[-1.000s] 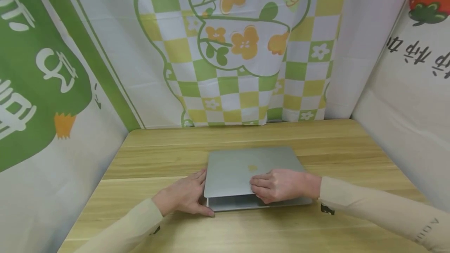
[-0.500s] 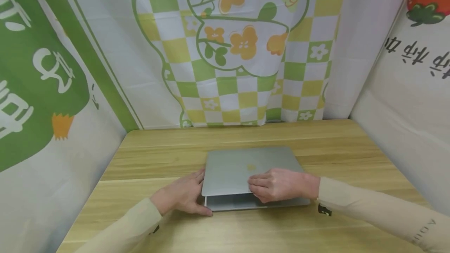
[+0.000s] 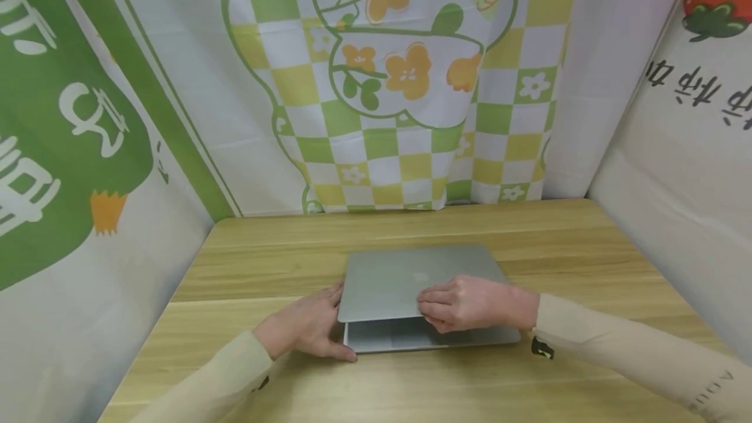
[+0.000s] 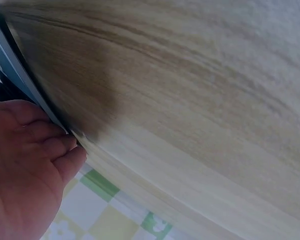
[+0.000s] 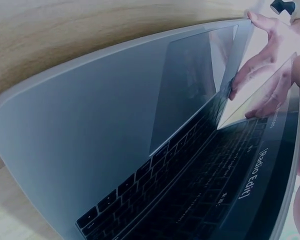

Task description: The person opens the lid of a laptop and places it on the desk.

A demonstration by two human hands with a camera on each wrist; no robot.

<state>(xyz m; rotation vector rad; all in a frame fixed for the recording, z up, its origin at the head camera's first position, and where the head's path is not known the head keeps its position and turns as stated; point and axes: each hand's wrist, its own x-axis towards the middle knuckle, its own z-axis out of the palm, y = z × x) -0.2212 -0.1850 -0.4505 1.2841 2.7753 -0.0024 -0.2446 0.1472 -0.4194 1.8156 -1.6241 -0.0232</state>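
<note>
A silver laptop (image 3: 388,279) sits on the wooden table, its lid raised by a narrow gap over the base. My right hand (image 3: 470,303) pinches the front edge of the lid, right of the middle. Along the laptop's left side lies my left hand (image 3: 308,326), its thumb at the front left corner and its fingers against the edge. Inside the gap, the right wrist view shows the black keyboard (image 5: 140,185), the trackpad (image 5: 187,75) and a dark screen (image 5: 240,185) with reflections and the words "Radio Edit". The left wrist view catches the left hand's palm (image 4: 25,165) and the laptop's side.
The wooden table (image 3: 264,240) carries the laptop near its front middle. Behind it hangs a green, yellow and white checked curtain (image 3: 382,142). Printed cloth walls stand close at left (image 3: 117,266) and right (image 3: 664,188).
My right hand has lifted the lid's front edge slightly, so the gap over the base is wider and more of the trackpad shows. The left hand has stayed in place.
</note>
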